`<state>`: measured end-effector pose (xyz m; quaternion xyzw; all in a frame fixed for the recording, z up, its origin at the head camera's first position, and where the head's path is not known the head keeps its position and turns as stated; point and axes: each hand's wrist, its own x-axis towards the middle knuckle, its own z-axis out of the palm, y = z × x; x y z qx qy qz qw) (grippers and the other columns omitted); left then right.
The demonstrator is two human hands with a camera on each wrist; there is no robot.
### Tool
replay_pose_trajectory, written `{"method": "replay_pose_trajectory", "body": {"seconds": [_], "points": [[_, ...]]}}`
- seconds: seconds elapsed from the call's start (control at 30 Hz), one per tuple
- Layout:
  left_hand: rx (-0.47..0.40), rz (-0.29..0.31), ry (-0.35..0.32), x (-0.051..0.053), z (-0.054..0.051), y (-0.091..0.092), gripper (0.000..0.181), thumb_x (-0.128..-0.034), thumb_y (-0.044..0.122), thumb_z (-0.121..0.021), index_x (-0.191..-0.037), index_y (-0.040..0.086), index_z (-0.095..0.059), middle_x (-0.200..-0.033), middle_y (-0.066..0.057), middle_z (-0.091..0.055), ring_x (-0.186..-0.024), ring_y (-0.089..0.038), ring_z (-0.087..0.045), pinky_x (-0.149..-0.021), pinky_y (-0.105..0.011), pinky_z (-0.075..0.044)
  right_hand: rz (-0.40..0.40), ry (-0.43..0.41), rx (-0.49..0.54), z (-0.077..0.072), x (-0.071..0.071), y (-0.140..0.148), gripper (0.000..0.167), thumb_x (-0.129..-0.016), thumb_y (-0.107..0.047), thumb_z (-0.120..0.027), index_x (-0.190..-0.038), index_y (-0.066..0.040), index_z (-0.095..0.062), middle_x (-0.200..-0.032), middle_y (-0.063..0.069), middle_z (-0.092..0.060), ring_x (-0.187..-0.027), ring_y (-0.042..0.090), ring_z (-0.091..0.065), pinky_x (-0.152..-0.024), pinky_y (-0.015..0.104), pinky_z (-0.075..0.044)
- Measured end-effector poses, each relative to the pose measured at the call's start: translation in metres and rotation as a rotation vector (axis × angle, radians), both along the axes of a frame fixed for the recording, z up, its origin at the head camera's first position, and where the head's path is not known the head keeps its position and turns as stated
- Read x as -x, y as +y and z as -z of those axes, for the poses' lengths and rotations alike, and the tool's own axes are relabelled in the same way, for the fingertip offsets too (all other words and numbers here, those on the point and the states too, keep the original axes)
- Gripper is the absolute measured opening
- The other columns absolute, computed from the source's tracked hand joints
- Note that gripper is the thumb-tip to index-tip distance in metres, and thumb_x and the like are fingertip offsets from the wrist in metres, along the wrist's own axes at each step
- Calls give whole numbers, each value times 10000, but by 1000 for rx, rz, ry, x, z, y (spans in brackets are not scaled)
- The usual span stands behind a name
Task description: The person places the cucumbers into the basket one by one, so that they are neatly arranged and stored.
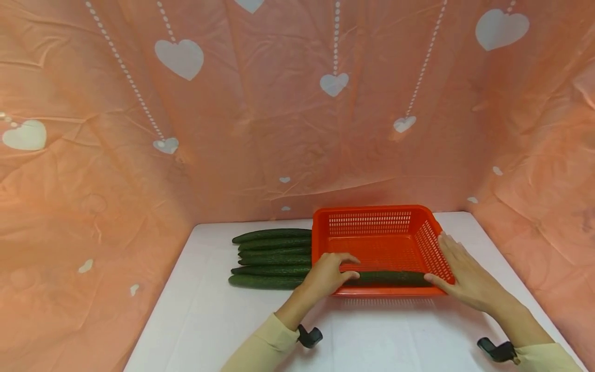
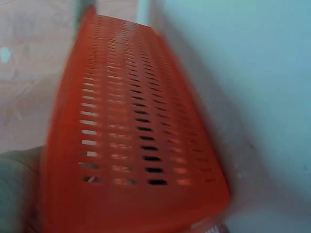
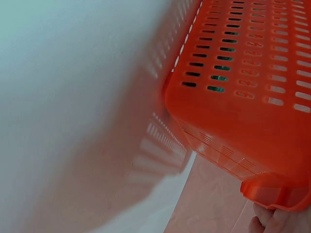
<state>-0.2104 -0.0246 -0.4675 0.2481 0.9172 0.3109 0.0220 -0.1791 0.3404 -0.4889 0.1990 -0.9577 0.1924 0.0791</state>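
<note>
A dark green cucumber [image 1: 392, 279] lies lengthwise inside the orange-red plastic basket [image 1: 378, 293], along its front wall. At the basket's front left corner is my left hand [image 1: 327, 272], its thumb by the cucumber's left end and its fingers loosely bent and spread over the basket. My right hand [image 1: 471, 276] lies across the right rim with straight fingers, the thumb at the cucumber's right end. In the left wrist view, part of the left hand [image 2: 19, 189] shows blurred beside the basket. Fingertips [image 3: 284, 222] of the right hand appear below the rim in the right wrist view.
Several more cucumbers [image 1: 271, 258] lie side by side left of the basket, their right ends hidden by it or by my left hand. A white-covered table [image 1: 195, 310] carries everything. Pink-orange cloth [image 1: 279, 129] with hearts hangs around the back and sides.
</note>
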Motion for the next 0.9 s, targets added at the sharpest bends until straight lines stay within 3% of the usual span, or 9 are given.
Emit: {"method": "replay_pose_trajectory", "body": {"seconds": [0.07, 0.1, 0.2, 0.27, 0.4, 0.6, 0.9], "points": [[-64, -2, -47, 0, -2, -5, 325, -969, 261, -825, -1276, 160, -793, -1031, -83, -800, -531, -75, -343, -565, -213, -382, 0, -1, 2, 1, 0, 0, 1060, -1009, -485, -707, -1679, 80, -111, -1734, 336, -150, -1643, 441, -74, -1256, 196, 157], [-93, -7, -59, -1, -4, -8, 321, -977, 245, -816, -1283, 150, -787, -1035, -89, -797, -524, -76, -329, -563, -211, -378, 1, 0, 2, 1, 0, 0, 1062, -1008, -486, -708, -1680, 78, -109, -1734, 336, -150, -1643, 439, -74, -1255, 192, 156], [-137, -33, -47, -1, -9, -21, 288, -1001, 223, -788, -1279, 148, -786, -1071, -63, -798, -647, -71, -521, -692, -221, -512, 3, 6, -1, 2, 0, 1, 1060, -1008, -482, -708, -1680, 80, -111, -1733, 336, -153, -1646, 430, -70, -1247, 175, 155], [-153, -45, -7, -1, -12, -31, 264, -1005, 210, -784, -1259, 143, -792, -1230, -32, -781, -870, -118, -668, -874, -300, -594, 3, 13, 1, 2, -1, 1, 1054, -1009, -477, -707, -1679, 82, -116, -1734, 333, -154, -1648, 423, -67, -1245, 169, 154], [-188, -54, 36, 2, -15, -54, 249, -1014, 191, -772, -1253, 122, -790, -1267, -58, -766, -1105, -253, -712, -987, -457, -603, 2, 26, -1, 2, -1, 2, 1046, -1012, -472, -707, -1676, 87, -123, -1736, 330, -152, -1650, 416, -65, -1242, 163, 156], [-237, -63, 57, 4, -10, -91, 256, -1000, 151, -781, -1247, 84, -781, -1237, -75, -768, -1126, -320, -736, -996, -519, -604, 3, 23, -1, 2, -2, 1, 1041, -1015, -472, -703, -1675, 89, -126, -1735, 333, -149, -1646, 428, -72, -1245, 168, 153], [-186, -125, 54, 2, 3, -143, 253, -983, 136, -799, -1235, 112, -786, -1223, -30, -771, -1160, -356, -714, -1020, -557, -577, 1, 47, -9, 2, -3, -1, 1036, -1014, -466, -709, -1673, 93, -137, -1731, 335, -165, -1646, 422, -85, -1244, 157, 144]]}}
